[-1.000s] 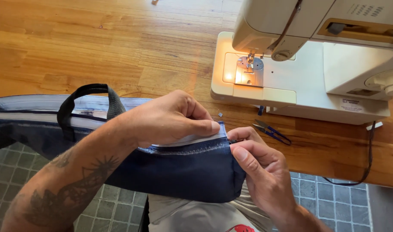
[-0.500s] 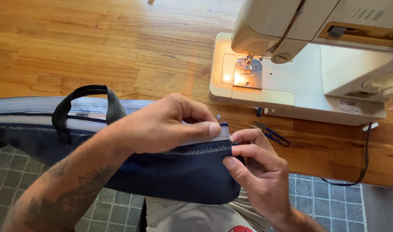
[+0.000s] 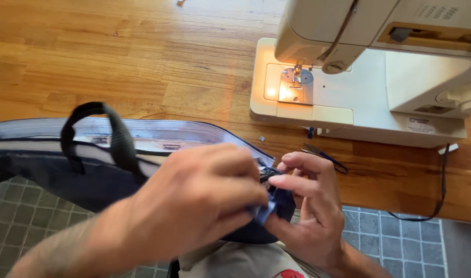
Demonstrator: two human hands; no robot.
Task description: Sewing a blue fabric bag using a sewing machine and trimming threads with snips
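Both hands have been moved since the earlier frame: the flat pinch along the top edge has been let go, and the end of the bag has been bunched up between them. The left hand (image 3: 204,198) is closed over the corner of the dark blue bag (image 3: 50,170), with the fingers curled tight on the cloth. The right hand (image 3: 307,206) is half open; the blue corner is pinched between its thumb and first finger, while the other fingers are held loose. The bag is held just off the near edge of the bench (image 3: 117,56), over the lap, with its black strap (image 3: 109,134) standing up in a loop.

A slip could happen here. The picture is blurred by quick motion, so the fold could be lost if the cloth is tugged too fast. The strap could be caught under the left wrist. Small blue snips (image 3: 323,153) lie just past the right fingers and could be knocked. The lit sewing machine (image 3: 359,87) stands well apart
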